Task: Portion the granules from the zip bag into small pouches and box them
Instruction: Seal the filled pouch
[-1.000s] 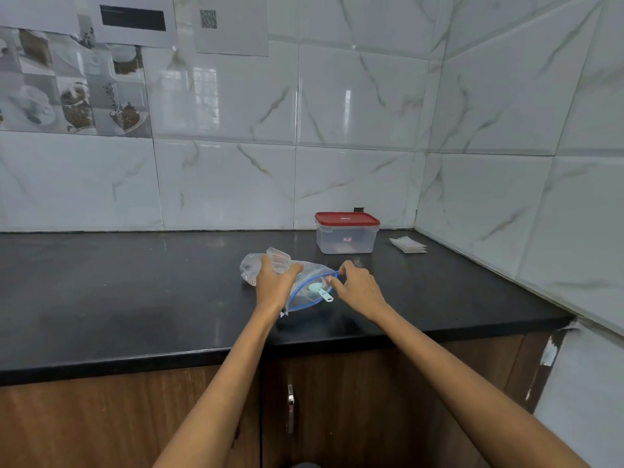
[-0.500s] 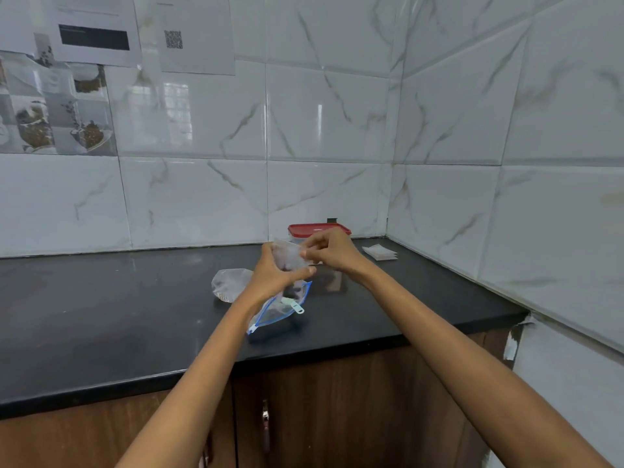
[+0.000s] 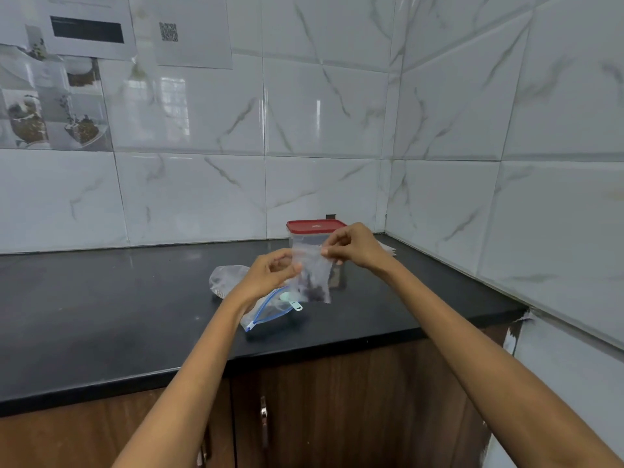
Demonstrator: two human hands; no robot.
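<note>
**Small pouch held up by its top edge in 2 hands**

My right hand (image 3: 351, 246) has its fingers curled and pinches the upper right corner of a small clear pouch (image 3: 312, 275). My left hand (image 3: 270, 275) pinches the pouch's left edge a little lower, thumb and fingers closed on the film. Between them the pouch hangs above the bench (image 3: 118, 298), clear of its surface, with a dark clump of granules (image 3: 312, 290) settled at the bottom.

I judge the pouch very light and limp: thin film that crumples, slides between fingertips and sags toward the filled end. The best hold is at the mouth, 1 pinch at each top corner, so the weight stays low and the opening stays level. Gripping lower down would squeeze the granules up toward the mouth. Whether the mouth is sealed I cannot tell.

Just below my left hand, the zip bag (image 3: 266, 310) lies flat on the bench, its blue zip track facing me and a pale green scoop (image 3: 292, 300) at its mouth. It looks equally soft and would spill if lifted by its closed end.

Behind the pouch stands the clear box (image 3: 337, 282) with its red lid (image 3: 315, 226) still on. A stack of flat spare pouches (image 3: 388, 249) lies just beyond my right hand, by the wall.
</note>
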